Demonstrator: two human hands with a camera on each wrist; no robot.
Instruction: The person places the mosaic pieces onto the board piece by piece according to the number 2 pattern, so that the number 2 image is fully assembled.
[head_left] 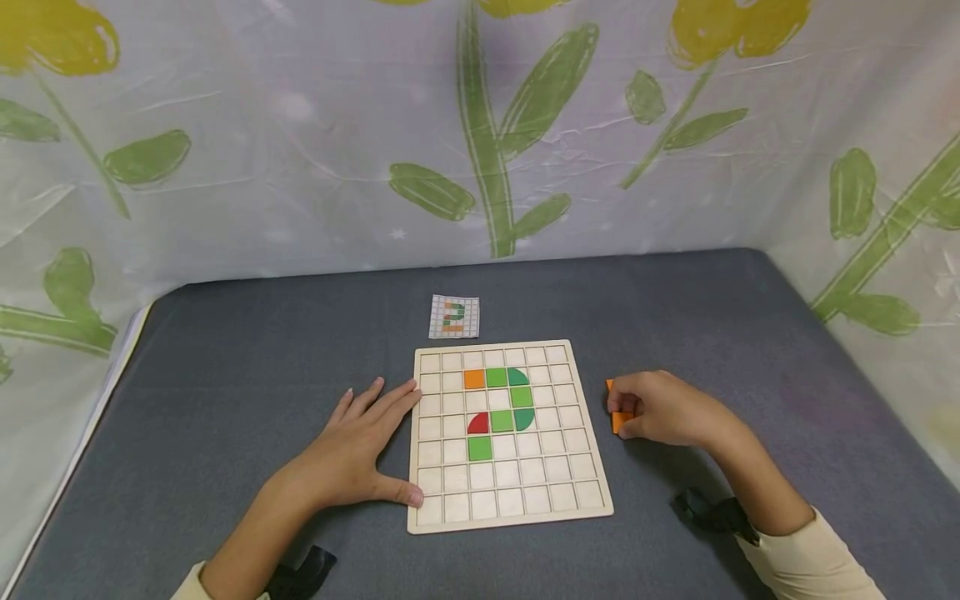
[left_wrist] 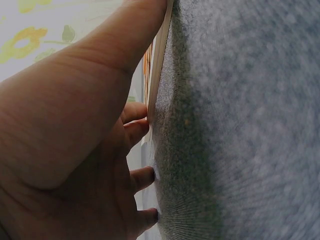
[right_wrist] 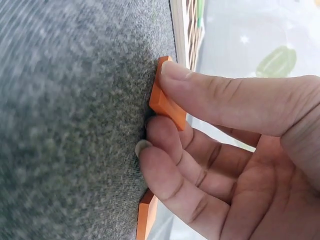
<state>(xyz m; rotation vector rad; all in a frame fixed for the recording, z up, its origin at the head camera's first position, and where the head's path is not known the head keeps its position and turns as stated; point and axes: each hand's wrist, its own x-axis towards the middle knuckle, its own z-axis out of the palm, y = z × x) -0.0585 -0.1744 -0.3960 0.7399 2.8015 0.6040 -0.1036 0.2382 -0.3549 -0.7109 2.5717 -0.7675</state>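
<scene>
A wooden grid board [head_left: 450, 504] lies on the table with green, dark green, red and orange tiles set in some squares, one of them an orange square tile [head_left: 474, 380]. My left hand [head_left: 348, 454] is spread at the board's left edge, thumb and fingertips touching it. To the right of the board, my right hand [head_left: 667, 408] pinches an orange square tile [right_wrist: 167, 107] between thumb and fingers, low at the table surface. A second orange tile [right_wrist: 146, 215] lies close by, also partly seen in the head view, mostly behind the fingers.
Behind the board lies a small pattern card [head_left: 454, 317] with a grid and a coloured figure. The table [head_left: 300, 333] is covered in dark grey cloth. A curtain [head_left: 300, 125] with painted flowers hangs along its back and sides.
</scene>
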